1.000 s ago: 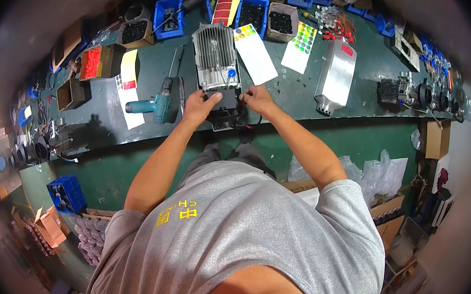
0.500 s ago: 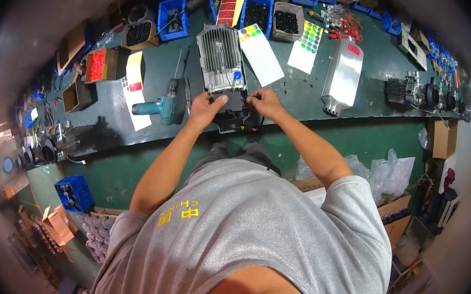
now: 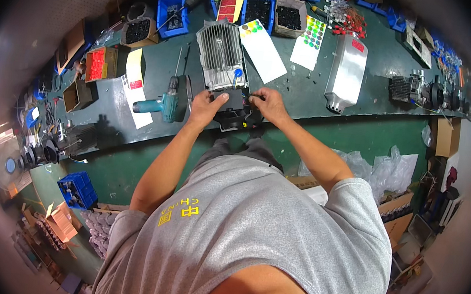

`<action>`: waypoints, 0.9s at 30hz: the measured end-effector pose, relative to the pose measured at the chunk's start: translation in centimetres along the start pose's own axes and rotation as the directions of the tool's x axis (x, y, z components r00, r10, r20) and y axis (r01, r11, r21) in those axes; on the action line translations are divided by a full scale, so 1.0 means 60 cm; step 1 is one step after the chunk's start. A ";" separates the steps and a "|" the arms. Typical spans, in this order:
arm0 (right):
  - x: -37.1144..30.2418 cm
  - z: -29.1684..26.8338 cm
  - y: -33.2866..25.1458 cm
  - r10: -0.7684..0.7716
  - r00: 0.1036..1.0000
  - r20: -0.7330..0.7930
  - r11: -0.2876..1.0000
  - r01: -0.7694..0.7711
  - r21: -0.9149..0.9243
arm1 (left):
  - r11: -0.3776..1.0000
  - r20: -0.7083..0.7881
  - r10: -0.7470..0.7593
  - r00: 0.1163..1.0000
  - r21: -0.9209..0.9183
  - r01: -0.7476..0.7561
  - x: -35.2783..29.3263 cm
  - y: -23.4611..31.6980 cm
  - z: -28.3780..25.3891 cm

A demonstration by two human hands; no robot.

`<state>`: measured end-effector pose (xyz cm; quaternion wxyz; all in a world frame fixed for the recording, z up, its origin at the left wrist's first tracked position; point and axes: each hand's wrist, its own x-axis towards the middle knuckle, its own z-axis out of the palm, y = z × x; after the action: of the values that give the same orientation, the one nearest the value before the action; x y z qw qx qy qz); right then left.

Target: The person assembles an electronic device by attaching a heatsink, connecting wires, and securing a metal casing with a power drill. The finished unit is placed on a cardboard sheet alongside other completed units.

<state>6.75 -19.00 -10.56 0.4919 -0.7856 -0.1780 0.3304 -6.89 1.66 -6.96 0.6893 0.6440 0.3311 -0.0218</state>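
A finned silver metal unit (image 3: 221, 51) lies on the bench in front of me, its near end fitted with a flat black block (image 3: 233, 102) and a round black fan housing (image 3: 233, 121). My left hand (image 3: 207, 108) grips the unit's left side, thumb pressed on the black block. At the opposite side my right hand (image 3: 270, 105) is closed in a pinch beside the block; whatever sits between those fingertips is too small to make out. A blue round part (image 3: 238, 73) with a wire shows just beyond the block. Left of the unit lies a teal power drill (image 3: 162, 106).
Sticker sheets (image 3: 265, 55) lie right of the unit, near a smooth silver cover (image 3: 347, 72). Blue bins (image 3: 173, 15) and boxes of small black parts (image 3: 290, 17) line the back. Another assembly (image 3: 416, 91) stands far right. The green bench's front edge (image 3: 330, 118) runs close to my forearms.
My right fingers have shifted very slightly at the unit's right side. The left hand keeps its hold, and the whole view has moved a little.
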 end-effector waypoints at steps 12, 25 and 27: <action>-0.002 -0.005 0.003 -0.042 0.999 -0.003 0.998 0.042 -0.045 | 0.996 0.008 -0.086 0.996 0.032 0.085 -0.017 0.045 0.007; 0.036 -0.006 -0.015 0.340 0.932 0.124 0.940 -0.334 -0.067 | 0.996 -0.002 -0.047 0.999 0.071 0.047 -0.010 0.025 0.001; 0.047 -0.004 -0.002 0.299 0.946 0.121 0.953 -0.290 -0.091 | 0.997 -0.010 -0.013 1.000 0.071 0.013 -0.009 0.017 0.001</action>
<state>8.91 -17.40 -11.36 0.3955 -0.7966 -0.1029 0.4454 -6.82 1.56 -5.79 0.6645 0.6659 0.3374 -0.0350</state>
